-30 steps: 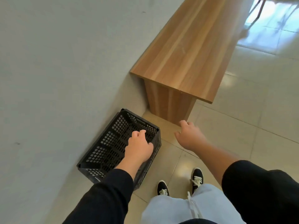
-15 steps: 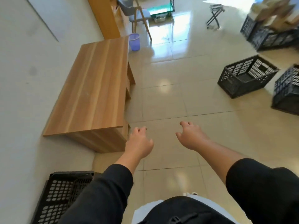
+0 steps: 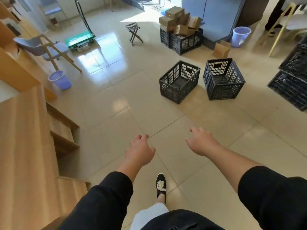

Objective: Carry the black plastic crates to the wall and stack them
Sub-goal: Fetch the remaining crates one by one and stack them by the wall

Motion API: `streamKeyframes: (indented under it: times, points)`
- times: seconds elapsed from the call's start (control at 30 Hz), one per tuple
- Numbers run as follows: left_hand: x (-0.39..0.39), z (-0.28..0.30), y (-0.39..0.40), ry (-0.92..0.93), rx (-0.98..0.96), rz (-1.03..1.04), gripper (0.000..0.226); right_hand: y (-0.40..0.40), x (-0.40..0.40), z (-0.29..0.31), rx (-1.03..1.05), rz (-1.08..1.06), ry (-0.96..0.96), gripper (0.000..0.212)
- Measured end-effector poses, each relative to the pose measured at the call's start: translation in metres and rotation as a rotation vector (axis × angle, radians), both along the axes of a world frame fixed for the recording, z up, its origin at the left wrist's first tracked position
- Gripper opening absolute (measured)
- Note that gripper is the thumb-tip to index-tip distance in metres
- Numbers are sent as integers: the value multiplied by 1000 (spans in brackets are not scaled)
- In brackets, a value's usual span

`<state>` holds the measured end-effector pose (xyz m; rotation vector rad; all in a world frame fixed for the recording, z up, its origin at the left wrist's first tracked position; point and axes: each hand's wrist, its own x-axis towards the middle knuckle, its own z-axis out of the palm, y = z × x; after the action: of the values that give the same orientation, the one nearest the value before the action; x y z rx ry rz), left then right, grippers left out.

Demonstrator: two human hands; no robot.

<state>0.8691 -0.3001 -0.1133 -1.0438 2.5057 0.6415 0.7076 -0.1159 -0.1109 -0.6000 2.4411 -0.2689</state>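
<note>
Looking down from the head view, both hands hang empty, fingers loosely spread: left hand (image 3: 139,151), right hand (image 3: 201,141). Far ahead on the glossy tiled floor (image 3: 116,113) stand two empty black crates, the left crate (image 3: 179,81) just beside the right crate (image 3: 223,78). Their rigid lattice plastic is probably light; the end-wall handle slots look best to grip.

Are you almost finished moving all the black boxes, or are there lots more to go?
Not nearly finished. Nothing is in hand: the left hand and right hand are both empty. No stacked crates by a wall show in this view. Still waiting on the floor ahead are the nearer empty crate and the second empty crate. More crates sit piled at the right edge.
</note>
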Motion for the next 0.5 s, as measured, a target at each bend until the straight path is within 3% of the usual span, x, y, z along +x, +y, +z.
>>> streamKeyframes:
  times: [0.5]
  points:
    - [-295, -21, -124, -13, 66, -370, 67, -46, -232, -7, 84, -402, -32, 62]
